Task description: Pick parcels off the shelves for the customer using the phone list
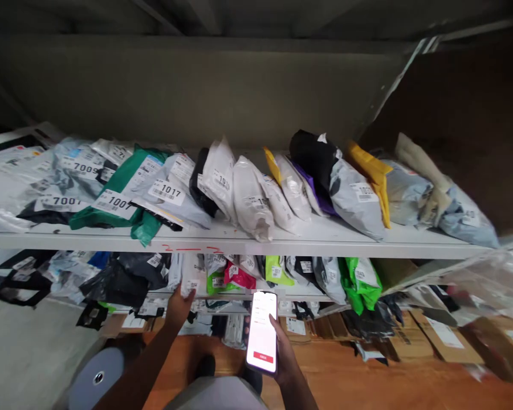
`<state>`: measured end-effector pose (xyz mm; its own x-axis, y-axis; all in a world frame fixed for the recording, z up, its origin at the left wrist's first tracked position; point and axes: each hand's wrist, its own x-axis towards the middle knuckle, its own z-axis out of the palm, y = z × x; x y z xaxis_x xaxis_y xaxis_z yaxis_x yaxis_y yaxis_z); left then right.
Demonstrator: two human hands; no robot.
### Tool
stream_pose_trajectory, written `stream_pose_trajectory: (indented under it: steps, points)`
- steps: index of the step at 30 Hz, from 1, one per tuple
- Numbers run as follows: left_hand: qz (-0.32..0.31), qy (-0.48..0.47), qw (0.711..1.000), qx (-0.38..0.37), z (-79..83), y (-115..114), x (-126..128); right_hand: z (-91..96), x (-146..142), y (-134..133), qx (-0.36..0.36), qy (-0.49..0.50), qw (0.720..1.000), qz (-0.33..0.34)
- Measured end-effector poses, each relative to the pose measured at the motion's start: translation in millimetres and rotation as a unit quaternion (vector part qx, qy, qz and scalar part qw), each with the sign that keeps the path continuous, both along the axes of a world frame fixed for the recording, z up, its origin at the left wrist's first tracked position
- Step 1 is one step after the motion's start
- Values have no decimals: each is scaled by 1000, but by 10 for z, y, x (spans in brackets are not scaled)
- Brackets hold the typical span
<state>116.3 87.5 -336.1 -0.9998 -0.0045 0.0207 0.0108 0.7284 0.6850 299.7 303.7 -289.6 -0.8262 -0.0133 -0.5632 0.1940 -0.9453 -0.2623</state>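
My right hand (284, 350) is wrapped round a smartphone (261, 333), with the thumb over the right side of its lit screen. The screen is white with a red button near the bottom; its text is too small to read. On the left, my left hand (180, 306) reaches up to the second shelf and grips the lower front end of a white plastic mailer (191, 272) with a small label. Bright pink (239, 276) and lime green mailers (277, 271) stand just to the right of it.
Labelled parcels crowd the upper shelf (256, 247), among them a green mailer (118, 191) and a grey one (171, 191). Below lie cardboard boxes (414, 341) on the wooden floor. A round grey object (92, 373) stands at lower left, and clear plastic wrap (496, 285) hangs at right.
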Motion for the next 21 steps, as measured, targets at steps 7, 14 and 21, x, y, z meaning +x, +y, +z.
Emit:
stream_pose_trajectory:
  steps: [7, 14, 21]
  points:
    - [25, 96, 994, 34, 273, -447, 4, -8, -182, -330, 38, -23, 998, 53]
    - [0, 12, 1000, 9, 422, -715, -775, 0, -833, -1025, 263, 110, 941, 181]
    - [-3, -82, 994, 67, 363, -897, -995, -307, -1625, -1819, 390, 141, 895, 163]
